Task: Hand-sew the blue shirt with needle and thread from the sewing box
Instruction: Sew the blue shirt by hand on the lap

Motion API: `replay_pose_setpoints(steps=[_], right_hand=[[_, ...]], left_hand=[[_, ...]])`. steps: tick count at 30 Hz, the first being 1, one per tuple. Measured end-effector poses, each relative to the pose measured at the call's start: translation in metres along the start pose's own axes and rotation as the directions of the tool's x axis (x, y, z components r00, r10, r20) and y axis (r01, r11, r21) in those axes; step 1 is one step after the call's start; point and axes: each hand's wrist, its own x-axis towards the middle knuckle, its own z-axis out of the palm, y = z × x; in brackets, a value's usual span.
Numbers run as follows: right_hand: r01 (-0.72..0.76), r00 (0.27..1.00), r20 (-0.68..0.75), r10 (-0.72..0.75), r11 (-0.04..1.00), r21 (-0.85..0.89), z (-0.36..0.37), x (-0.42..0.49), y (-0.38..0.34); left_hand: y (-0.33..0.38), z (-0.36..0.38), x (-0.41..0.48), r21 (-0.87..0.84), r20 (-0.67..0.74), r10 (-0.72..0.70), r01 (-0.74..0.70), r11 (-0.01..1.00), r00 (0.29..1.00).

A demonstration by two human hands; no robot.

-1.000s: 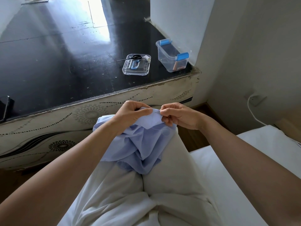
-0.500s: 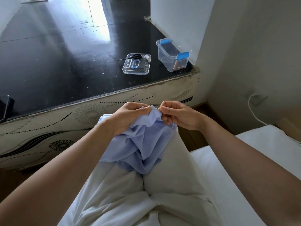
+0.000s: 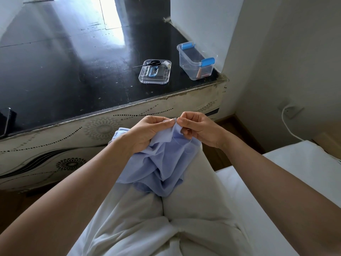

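The blue shirt [image 3: 162,163] lies bunched on my lap, its top fold lifted between both hands. My left hand [image 3: 147,132] grips the fabric, thumb and forefinger pinching the fold's edge. My right hand [image 3: 199,128] pinches the same fold from the right, fingers curled. A thin pale thread [image 3: 186,145] loops down over the cloth below my right fingers. The needle is too small to make out. The clear sewing box [image 3: 195,61] with blue clips stands on the black tabletop beyond my hands.
The box's clear lid [image 3: 155,72] lies left of the box, with black scissors [image 3: 153,62] and a white thread spool [image 3: 167,63] at its far edge. A dark phone [image 3: 4,121] sits at the table's left edge. A white cable [image 3: 289,130] hangs at the right wall.
Both hands have lifted the fold a little and drawn closer together. My right hand now pinches the fold's top, and a loop of thread shows below it.
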Motion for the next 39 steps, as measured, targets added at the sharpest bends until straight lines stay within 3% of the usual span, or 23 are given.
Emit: replay_pose_setpoints(steps=[4, 12, 18, 21, 23, 27, 32, 35, 39], right_hand=[[-0.003, 0.999, -0.041, 0.005, 0.999, 0.04, -0.008, -0.002, 0.005], [0.013, 0.996, -0.084, -0.011, 1.0, 0.024, -0.003, -0.002, 0.001], [0.057, 0.987, -0.145, -0.067, 0.996, -0.075, -0.001, 0.002, 0.002], [0.049, 0.949, -0.292, -0.117, 0.972, -0.229, 0.0, 0.003, 0.003], [0.113, 0.902, -0.351, -0.25, 0.923, -0.369, 0.0, 0.006, 0.003], [0.217, 0.84, -0.264, -0.474, 0.74, -0.637, 0.003, 0.015, 0.005], [0.264, 0.789, -0.197, -0.582, 0.611, -0.747, 0.007, 0.015, 0.008], [0.265, 0.765, -0.153, -0.625, 0.523, -0.81, 0.015, 0.018, 0.009], [0.322, 0.714, -0.151, -0.683, 0.513, -0.796, 0.02, 0.02, 0.007]], left_hand=[[0.002, 0.001, 0.0, -0.053, -0.061, 0.057, -0.06, 0.997, 0.997], [0.004, 0.007, 0.0, -0.079, -0.101, 0.02, -0.028, 0.996, 0.995], [0.004, 0.01, 0.0, -0.016, -0.137, -0.026, 0.024, 1.0, 0.99], [0.006, 0.01, 0.002, -0.028, -0.209, -0.056, 0.052, 0.998, 0.976], [0.006, 0.012, 0.003, -0.004, -0.263, -0.076, 0.077, 0.997, 0.962], [0.01, 0.017, 0.003, 0.033, -0.286, -0.153, 0.169, 0.985, 0.946], [0.01, 0.014, 0.004, 0.04, -0.266, -0.175, 0.192, 0.981, 0.948], [0.009, 0.017, 0.006, 0.21, -0.285, -0.126, 0.191, 0.959, 0.95], [0.008, 0.016, 0.014, 0.213, -0.354, -0.123, 0.208, 0.955, 0.927]])
